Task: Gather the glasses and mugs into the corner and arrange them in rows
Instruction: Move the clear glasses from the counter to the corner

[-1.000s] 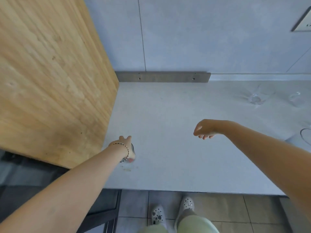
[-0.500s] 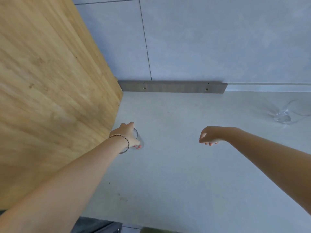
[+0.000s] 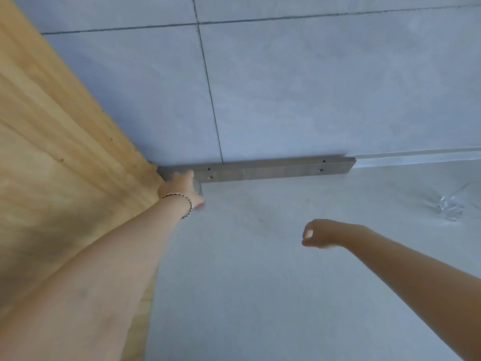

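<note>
- Right hand: near right, above the pale countertop, fingers curled loosely inward, holding nothing.
- Left hand: extended to the far-left corner, closed over a clear glass from above. The glass is mostly hidden by the hand; red marking shows low on its side. It sits at the corner, just beside the wooden panel on the left and the grey strip along the back wall. Contact with either cannot be determined.
- Beaded bracelet: on the left wrist.
- Second glass item: far right on the countertop, well apart from the corner; blurred, shape unclear.
- Grey tiled wall: behind the countertop.
</note>
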Available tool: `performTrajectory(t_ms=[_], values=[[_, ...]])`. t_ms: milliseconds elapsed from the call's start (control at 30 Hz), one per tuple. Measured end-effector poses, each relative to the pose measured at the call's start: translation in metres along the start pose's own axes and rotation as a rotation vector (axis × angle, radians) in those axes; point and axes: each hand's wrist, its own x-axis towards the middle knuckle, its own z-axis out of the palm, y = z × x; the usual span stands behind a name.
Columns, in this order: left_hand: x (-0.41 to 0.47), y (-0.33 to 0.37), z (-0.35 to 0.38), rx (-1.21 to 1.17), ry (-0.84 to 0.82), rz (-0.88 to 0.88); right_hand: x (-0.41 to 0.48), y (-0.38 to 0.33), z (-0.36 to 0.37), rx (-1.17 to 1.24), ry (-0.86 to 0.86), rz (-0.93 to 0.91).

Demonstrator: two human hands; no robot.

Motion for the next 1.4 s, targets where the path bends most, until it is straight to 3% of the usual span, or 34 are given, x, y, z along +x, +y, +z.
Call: performTrajectory(t_ms=[400,567,700,800,933,1133,1400], values=[[0.034,0.013,0.007,0.113,-0.042,0.047,0.005,0.002,0.012,0.054,-0.009,0.025],[0.022,0.012,0.009,0.168,-0.02,-0.008,-0.011,0.017,0.02,0.069,0.009,0.016],[-0.003,0.025,0.005,0.048,0.014,-0.131,-0.029,0.035,0.03,0.07,0.025,0.022],[-0.026,0.044,0.002,0.199,0.062,-0.111,-0.041,0.052,0.036,0.069,0.025,0.005],[-0.057,0.097,0.009,0.348,-0.037,0.074,-0.057,0.086,0.041,0.074,0.024,-0.032],[-0.126,0.231,0.066,0.295,-0.264,0.381,-0.076,0.186,0.034,0.062,0.072,-0.056],[-0.204,0.387,0.147,0.177,-0.437,0.532,-0.103,0.361,0.014,0.017,0.263,-0.005]])
